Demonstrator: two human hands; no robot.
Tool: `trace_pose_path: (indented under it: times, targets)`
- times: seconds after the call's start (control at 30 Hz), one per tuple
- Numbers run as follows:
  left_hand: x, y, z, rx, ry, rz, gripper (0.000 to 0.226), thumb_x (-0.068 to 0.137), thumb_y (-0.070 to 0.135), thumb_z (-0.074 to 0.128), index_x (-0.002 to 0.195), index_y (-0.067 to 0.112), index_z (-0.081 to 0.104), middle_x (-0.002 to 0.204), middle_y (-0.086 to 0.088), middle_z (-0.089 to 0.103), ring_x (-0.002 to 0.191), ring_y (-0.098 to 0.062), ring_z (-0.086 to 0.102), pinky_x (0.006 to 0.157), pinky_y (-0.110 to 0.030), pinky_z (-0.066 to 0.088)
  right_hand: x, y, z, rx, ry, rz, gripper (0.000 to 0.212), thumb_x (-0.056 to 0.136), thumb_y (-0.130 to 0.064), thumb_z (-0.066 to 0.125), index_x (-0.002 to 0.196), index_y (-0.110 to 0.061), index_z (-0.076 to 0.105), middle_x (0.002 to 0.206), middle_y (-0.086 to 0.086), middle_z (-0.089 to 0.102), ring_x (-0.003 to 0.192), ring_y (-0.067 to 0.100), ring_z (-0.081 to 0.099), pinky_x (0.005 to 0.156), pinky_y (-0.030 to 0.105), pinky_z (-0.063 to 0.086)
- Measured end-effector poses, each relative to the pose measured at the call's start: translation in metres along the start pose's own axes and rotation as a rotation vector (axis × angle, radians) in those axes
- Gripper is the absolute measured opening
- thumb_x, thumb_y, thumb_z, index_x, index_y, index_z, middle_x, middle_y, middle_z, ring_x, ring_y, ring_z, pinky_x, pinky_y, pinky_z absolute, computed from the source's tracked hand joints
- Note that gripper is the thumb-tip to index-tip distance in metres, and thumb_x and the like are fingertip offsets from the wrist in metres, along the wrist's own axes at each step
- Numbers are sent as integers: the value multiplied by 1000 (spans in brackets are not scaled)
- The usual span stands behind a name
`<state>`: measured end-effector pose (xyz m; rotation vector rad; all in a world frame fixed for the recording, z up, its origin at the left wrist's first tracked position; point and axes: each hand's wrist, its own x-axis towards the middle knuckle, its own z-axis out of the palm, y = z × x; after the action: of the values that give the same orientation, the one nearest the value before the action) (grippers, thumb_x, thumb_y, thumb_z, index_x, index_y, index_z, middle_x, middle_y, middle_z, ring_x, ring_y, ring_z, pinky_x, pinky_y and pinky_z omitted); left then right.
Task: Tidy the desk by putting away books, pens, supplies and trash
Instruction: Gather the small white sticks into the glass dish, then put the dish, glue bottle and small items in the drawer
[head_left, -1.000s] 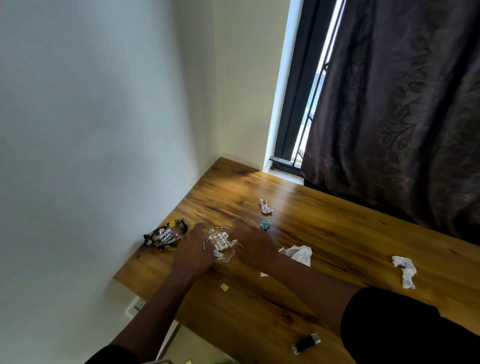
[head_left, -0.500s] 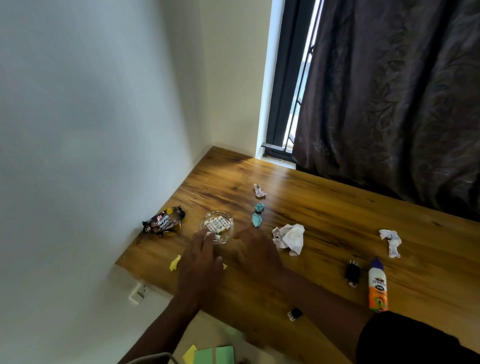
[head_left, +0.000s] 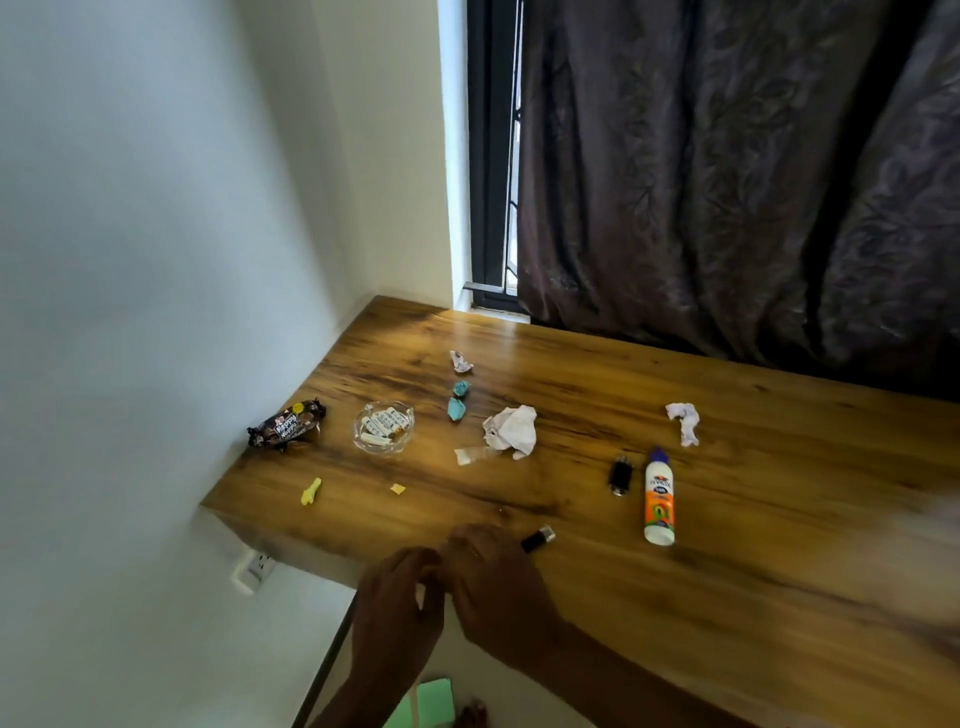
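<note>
Both hands sit together at the near edge of the wooden counter (head_left: 727, 545). The left hand (head_left: 397, 618) hangs just off the edge with its fingers curled inward, and the right hand (head_left: 498, 582) lies knuckles-up on the counter beside it, touching it. The fingertips of both are hidden behind the backs of the hands, so I cannot tell what either grip holds, if anything.

Just right of the right hand lies a small black cap-like piece (head_left: 538, 539). Farther right a white glue bottle (head_left: 659, 499) with an orange label lies on its side, purple tip pointing away, and a small black object (head_left: 620, 474) lies just left of it.

Trash is spread over the far left part of the counter. A dark biscuit wrapper (head_left: 287, 429) lies by the wall, and a clear glass dish (head_left: 384, 427) holding small white pieces sits to its right. Beyond the dish lie two teal crumpled scraps (head_left: 457, 400) and a little white crumpled scrap (head_left: 460, 361). A larger crumpled white paper (head_left: 511, 430) rests near the middle with a clear scrap (head_left: 470, 455) at its near-left side. Another crumpled tissue (head_left: 685, 423) lies far right of it. Near the left edge are a yellow scrap (head_left: 310, 491) and a tiny yellow bit (head_left: 397, 488).
</note>
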<state>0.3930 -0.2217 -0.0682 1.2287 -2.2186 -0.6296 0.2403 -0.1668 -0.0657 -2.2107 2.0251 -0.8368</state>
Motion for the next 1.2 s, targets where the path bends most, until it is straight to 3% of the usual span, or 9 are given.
trace_pose_path:
  times: [0.13,0.23,0.3,0.43,0.57,0.77,0.9,1.07,1.2]
  targets:
    - [-31,9,6,-106,-55,-357,23,88,8,70,87,31,74,73,28,65,67,9,60,64,-9,42,-48,-17,7,85,-57,169,31,90,-25,49,112,-22,71,113,-3,68,103,17,64,88,33,56]
    - [-43,4,12,-535,-183,-735,26,95,5,61,90,23,79,78,4,77,76,-18,71,76,-39,56,-68,-27,16,243,-252,409,39,91,-38,39,109,-27,73,110,-9,71,102,12,64,91,31,52]
    - [-45,4,12,-875,-191,-1006,17,100,7,57,104,3,74,89,-13,77,86,-32,68,81,-42,52,-76,-26,25,332,-391,590,42,89,-49,40,102,-26,73,102,-7,73,95,12,66,89,32,53]
    - [-47,-11,14,-1165,-217,-1305,31,101,29,61,117,2,64,117,-21,70,113,-42,63,102,-52,51,-82,-14,43,982,-630,1368,40,98,-54,58,110,-16,63,103,7,72,83,22,65,71,31,55]
    - [-27,-40,25,-1334,-146,-1415,57,100,47,57,129,-2,56,123,-24,62,120,-45,57,109,-56,45,-81,12,61,1403,-218,1808,36,103,-36,59,110,-1,60,108,24,67,89,38,62,74,46,52]
    - [5,-78,37,-1536,11,-1470,78,101,63,41,152,4,36,139,-23,50,132,-43,46,117,-54,32,-73,14,90,1730,364,1929,19,106,-18,47,104,-1,56,123,26,54,88,41,56,77,50,50]
    - [17,-88,40,-1638,15,-1468,75,98,73,22,114,14,64,118,-13,64,109,-30,60,113,-46,30,-71,4,109,1813,694,1913,31,110,-28,40,136,-13,47,138,24,52,110,43,56,103,56,44]
    - [24,-100,44,-1678,-20,-1485,83,92,82,14,100,14,62,110,-11,63,141,-26,47,127,-50,6,-73,8,109,1872,883,1894,36,100,-51,39,93,-20,56,138,16,60,110,32,62,116,44,35]
    - [18,-106,36,-1640,-68,-1514,79,95,79,18,95,10,57,101,-15,59,137,-33,47,126,-51,15,-82,3,109,1943,911,1821,50,94,-62,46,107,-17,62,137,19,59,126,33,60,115,49,37]
